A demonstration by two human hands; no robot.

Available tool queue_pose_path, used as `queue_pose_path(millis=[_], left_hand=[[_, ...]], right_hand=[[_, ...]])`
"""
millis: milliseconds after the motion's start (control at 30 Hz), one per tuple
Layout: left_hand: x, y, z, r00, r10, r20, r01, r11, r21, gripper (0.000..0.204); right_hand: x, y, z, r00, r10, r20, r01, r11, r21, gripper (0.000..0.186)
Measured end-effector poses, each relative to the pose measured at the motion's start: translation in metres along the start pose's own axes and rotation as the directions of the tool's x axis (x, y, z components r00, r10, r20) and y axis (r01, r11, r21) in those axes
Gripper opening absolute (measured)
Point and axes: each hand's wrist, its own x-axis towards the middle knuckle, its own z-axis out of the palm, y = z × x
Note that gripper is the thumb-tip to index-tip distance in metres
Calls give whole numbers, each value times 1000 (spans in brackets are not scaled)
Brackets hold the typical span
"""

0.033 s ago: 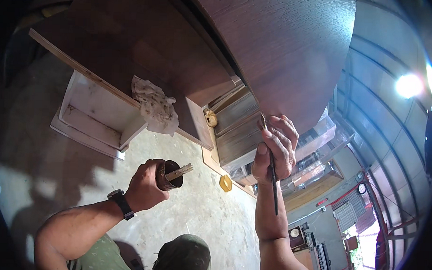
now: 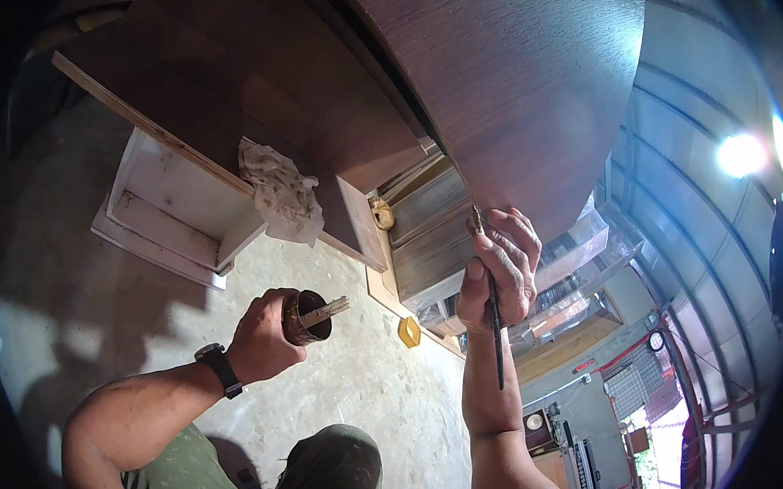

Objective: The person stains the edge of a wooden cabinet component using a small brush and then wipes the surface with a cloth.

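Observation:
My left hand (image 2: pixel 266 337) is closed around a small dark can (image 2: pixel 293 326), which is tilted with its mouth to the right. A pale, stained flat stick (image 2: pixel 326 311) pokes out of the can. Raised at the right, my right hand (image 2: pixel 513 279) pinches a thin paintbrush (image 2: pixel 495 330) with a dark handle pointing down. The brush's tip is at the lower edge of a large brown wood panel (image 2: pixel 526 103). Some fingers of that hand lie against the panel's underside or face; which, I cannot tell.
A crumpled, stained white cloth (image 2: pixel 279 193) hangs over the edge of a dark brown board (image 2: pixel 242 84). Below stands a white open box (image 2: pixel 169 206). A yellow container (image 2: pixel 409 332) sits on the concrete floor (image 2: pixel 377 399). Plastic-wrapped items (image 2: pixel 572 251) lie beyond my right hand.

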Motion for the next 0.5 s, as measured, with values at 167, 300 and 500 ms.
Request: queue_pose_path(millis=[167, 300, 500], left_hand=[[1, 4, -3, 1000, -7, 26, 7, 1000, -5, 42], [0, 4, -3, 1000, 2, 20, -2, 1000, 19, 43], [-1, -4, 2, 999, 35, -4, -34, 998, 59, 42]], right_hand=[[4, 0, 3, 1000, -5, -16, 5, 1000, -24, 15], [2, 0, 2, 1000, 4, -7, -4, 999, -41, 14], [0, 1, 1, 1000, 13, -6, -13, 999, -42, 14]])
